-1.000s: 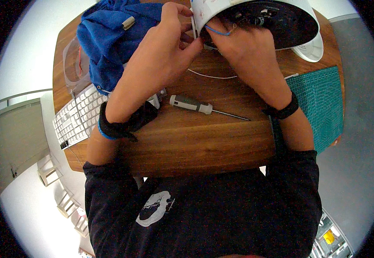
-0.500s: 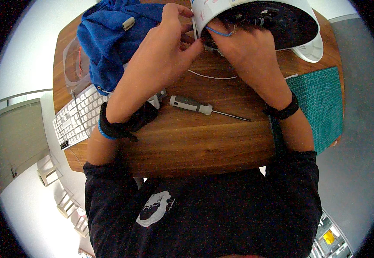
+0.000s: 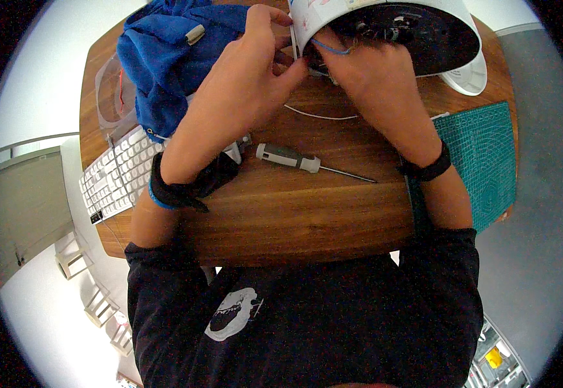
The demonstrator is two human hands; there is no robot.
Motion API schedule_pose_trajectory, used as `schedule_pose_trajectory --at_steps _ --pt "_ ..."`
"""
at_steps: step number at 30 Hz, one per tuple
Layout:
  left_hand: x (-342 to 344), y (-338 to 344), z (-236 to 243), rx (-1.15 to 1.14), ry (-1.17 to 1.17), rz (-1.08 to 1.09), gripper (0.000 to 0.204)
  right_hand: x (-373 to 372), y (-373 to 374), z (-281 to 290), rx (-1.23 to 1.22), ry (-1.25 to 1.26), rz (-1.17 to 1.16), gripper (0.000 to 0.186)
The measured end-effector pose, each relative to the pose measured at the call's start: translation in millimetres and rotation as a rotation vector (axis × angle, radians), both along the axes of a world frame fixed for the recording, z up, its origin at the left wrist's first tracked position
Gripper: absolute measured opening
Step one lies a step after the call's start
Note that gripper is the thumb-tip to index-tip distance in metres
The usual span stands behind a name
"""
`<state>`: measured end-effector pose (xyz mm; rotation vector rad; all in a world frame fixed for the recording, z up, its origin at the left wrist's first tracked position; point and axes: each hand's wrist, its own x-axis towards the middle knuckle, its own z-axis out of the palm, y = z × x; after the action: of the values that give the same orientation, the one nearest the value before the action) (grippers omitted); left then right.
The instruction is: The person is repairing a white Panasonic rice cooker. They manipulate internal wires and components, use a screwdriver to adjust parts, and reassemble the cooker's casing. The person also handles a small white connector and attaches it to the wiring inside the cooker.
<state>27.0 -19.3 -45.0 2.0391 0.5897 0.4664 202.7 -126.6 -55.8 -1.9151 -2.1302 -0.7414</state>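
A white rounded housing with a dark open inside full of parts stands at the far edge of the table. My left hand is at its left rim, index finger and thumb closed against the edge. My right hand reaches into the opening with curled fingers; the fingertips are hidden, so what they hold cannot be made out. A blue wire runs across the base of that hand's fingers. Nearer me, a grey-handled screwdriver lies on the wooden table, its shaft pointing right.
Blue cloth is bunched at the far left beside a white keyboard. A green cutting mat lies on the right, below a white round piece. A thin white cable crosses the table beyond the screwdriver.
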Motion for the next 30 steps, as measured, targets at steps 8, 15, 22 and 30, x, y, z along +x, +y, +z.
schedule_pose_trajectory --at_steps 8,15,22,30 --pt "0 3 11 0.210 0.093 -0.049 0.046 1 0 3 0.022 0.003 0.017 0.033" --pt "2 -3 34 -0.064 0.078 -0.069 0.047 -2 0 0 0.074 0.001 0.035 0.034" --pt "8 -6 50 -0.146 0.144 -0.049 0.047 0 -3 1 -0.018 0.022 0.006 0.035" --pt "-1 2 -4 0.168 0.008 -0.008 0.046 0 -2 3 0.003 0.086 0.047 0.040"
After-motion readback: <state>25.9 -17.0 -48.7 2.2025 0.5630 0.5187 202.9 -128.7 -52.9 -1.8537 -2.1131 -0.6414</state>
